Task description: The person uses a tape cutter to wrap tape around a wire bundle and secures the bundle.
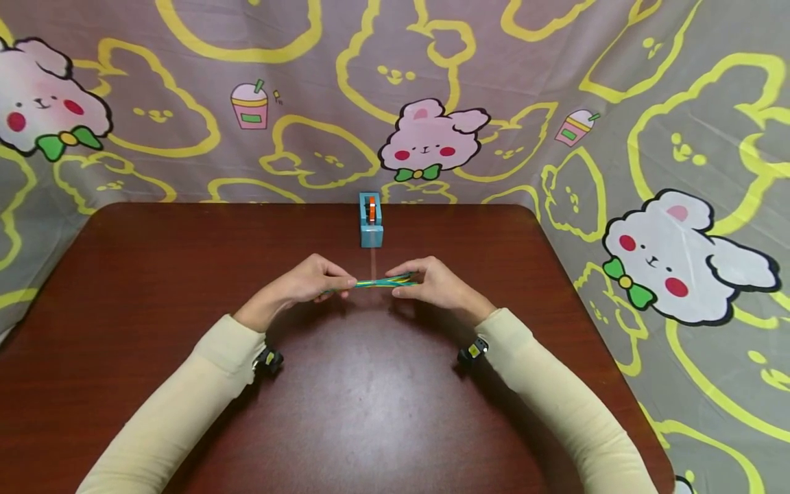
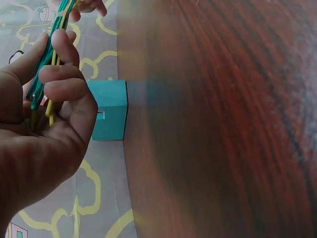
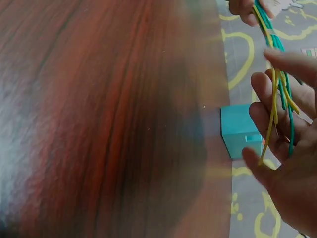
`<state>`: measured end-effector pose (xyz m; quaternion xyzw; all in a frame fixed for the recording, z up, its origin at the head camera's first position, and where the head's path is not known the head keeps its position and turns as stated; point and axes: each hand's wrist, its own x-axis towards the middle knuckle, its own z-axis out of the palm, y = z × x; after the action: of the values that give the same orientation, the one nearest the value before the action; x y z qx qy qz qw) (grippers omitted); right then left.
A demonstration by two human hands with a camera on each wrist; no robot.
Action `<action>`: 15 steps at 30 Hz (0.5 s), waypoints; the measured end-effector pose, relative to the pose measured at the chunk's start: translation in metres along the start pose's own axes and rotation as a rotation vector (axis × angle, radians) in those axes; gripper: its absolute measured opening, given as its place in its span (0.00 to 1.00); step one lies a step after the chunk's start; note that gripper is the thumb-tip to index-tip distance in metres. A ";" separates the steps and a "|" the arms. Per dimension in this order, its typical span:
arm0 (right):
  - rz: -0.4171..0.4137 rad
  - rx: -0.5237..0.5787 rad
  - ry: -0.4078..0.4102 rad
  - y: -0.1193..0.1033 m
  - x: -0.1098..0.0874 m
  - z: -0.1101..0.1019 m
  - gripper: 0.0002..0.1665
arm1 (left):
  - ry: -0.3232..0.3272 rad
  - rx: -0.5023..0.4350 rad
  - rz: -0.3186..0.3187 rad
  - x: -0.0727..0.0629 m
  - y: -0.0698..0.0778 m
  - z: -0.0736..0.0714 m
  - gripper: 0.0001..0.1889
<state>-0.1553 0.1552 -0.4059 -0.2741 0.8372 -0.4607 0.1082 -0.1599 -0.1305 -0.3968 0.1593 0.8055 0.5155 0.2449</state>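
Note:
A thin bundle of green and yellow wires (image 1: 384, 282) stretches between both hands above the table. My left hand (image 1: 310, 280) pinches its left end; in the left wrist view, the wire ends lie across the curled fingers. My right hand (image 1: 437, 283) has thumb and fingers loosely round the other end, where the wires (image 3: 275, 101) fan out over the palm. A strip of clear tape (image 1: 373, 263) runs from a blue tape dispenser (image 1: 372, 237) to the middle of the bundle. An orange tape roll core (image 1: 372, 208) sits in the dispenser.
The dark reddish-brown table (image 1: 370, 412) has rounded corners. The dispenser stands at its far edge, near a grey curtain (image 1: 321, 89) with yellow outlines and cartoon rabbits. More of this cloth hangs along the right side.

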 end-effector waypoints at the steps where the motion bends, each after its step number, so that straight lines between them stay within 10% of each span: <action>1: 0.014 0.028 0.001 0.000 0.000 0.000 0.19 | 0.008 0.001 0.008 0.000 0.000 0.000 0.14; 8: 0.069 0.181 0.133 0.008 0.005 -0.003 0.20 | 0.052 0.023 0.066 0.001 -0.004 0.000 0.12; 15: 0.344 0.759 0.201 0.022 0.010 -0.009 0.48 | 0.100 -0.010 0.102 -0.001 -0.004 0.001 0.10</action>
<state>-0.1757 0.1653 -0.4190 -0.0251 0.6483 -0.7358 0.1943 -0.1588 -0.1317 -0.4010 0.1729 0.8050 0.5387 0.1783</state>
